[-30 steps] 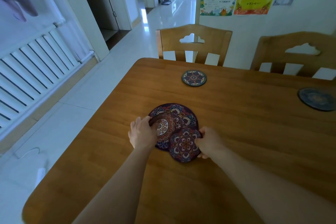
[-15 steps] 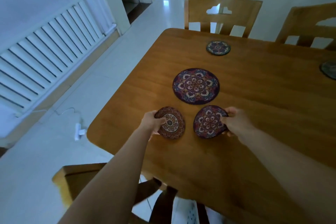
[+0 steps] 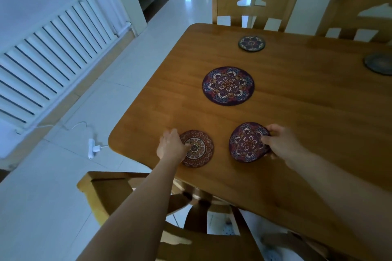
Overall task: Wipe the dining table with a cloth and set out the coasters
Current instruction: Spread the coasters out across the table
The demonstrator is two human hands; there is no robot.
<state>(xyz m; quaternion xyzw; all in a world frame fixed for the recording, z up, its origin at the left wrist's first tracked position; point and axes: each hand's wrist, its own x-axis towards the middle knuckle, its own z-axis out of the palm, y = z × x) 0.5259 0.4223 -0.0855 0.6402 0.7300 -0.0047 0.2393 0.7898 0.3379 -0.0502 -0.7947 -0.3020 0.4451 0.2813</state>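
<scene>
Red coaster: left hand grips | purple coaster: right hand pinches

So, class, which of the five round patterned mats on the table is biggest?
The untouched central mat, beyond the pale-centred coaster under the left hand and the dark coaster in the right hand; it is plainly wider than every other.

Wooden dining table, rounded corner nr left. On it: large mandala mat at ctr; left coaster & right coaster nr front edge, apart; far coaster by back edge; dark coaster at right, cut off by frame.
</scene>
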